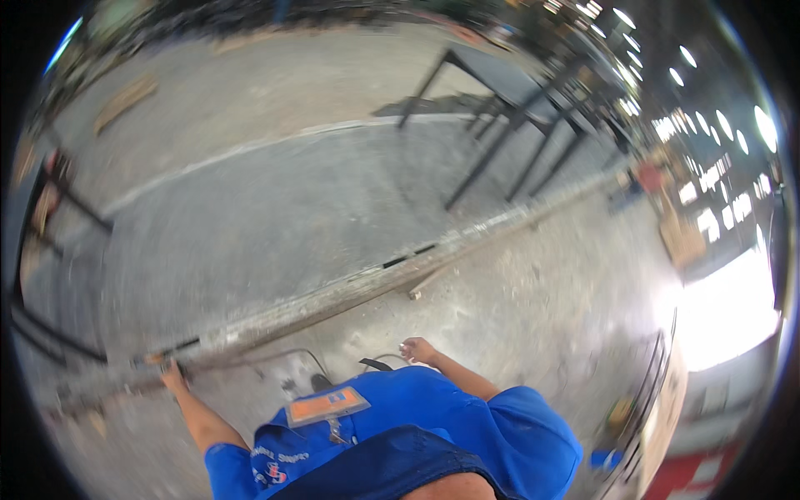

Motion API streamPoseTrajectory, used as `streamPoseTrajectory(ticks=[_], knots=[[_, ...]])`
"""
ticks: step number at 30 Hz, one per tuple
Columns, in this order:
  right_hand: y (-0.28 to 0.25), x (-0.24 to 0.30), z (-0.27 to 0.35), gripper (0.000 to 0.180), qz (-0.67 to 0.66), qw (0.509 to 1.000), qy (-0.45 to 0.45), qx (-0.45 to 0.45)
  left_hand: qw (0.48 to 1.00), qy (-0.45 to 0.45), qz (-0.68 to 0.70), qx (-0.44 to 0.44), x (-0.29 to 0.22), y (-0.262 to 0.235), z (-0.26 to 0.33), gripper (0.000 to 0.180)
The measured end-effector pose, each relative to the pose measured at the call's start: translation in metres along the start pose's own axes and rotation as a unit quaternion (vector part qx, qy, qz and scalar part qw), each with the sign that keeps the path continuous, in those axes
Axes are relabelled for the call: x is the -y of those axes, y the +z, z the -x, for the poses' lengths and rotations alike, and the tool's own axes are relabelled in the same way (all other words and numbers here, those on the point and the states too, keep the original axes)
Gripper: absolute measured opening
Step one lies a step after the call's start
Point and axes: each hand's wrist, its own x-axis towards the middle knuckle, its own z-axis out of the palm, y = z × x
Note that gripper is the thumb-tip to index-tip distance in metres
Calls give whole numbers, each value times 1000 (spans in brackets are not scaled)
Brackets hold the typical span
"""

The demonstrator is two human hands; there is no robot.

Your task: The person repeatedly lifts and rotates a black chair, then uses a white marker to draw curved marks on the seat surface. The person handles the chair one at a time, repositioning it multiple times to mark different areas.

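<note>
My left hand [173, 375] is stretched out to the left, at the near edge of a wide grey platform [275, 225]. It is closed next to a small orange-brown and dark object [155, 358] on that edge; blur hides whether the fingers grip it. My right hand [419, 350] is held in front of my body above the concrete floor, fingers curled. A small pale spot shows at its fingertips, too small to name. A thin dark cable [292, 352] runs along the floor between my hands.
A black metal-legged table or frame [500, 79] stands on the platform at the far right. Another black frame [62, 333] is at the left. Dark slots [408, 256] mark the platform's edge, and a short bar [427, 285] sticks out below. A wire rack [650, 392] stands at the right.
</note>
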Motion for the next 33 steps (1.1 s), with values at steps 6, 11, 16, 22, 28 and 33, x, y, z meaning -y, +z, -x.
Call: streamPoseTrajectory(ticks=[6,11,16,22,28,33], knots=[[8,-100,77,27,-117,976,110,-150,976,-78,204,11,-38,5,-21,40],[62,-221,164,21,-81,942,197,-257,958,213,186,-45,-100,-8,14,78],[87,-270,185,22,-127,943,178,-249,977,170,-89,-92,-158,-60,109,78],[94,-263,98,23,-132,979,86,-126,954,262,143,8,-147,-183,200,66],[140,-272,45,24,-132,989,51,-51,765,362,519,123,-160,-340,257,64],[176,-257,21,25,-113,993,-16,13,832,392,391,34,-186,-426,261,64]])
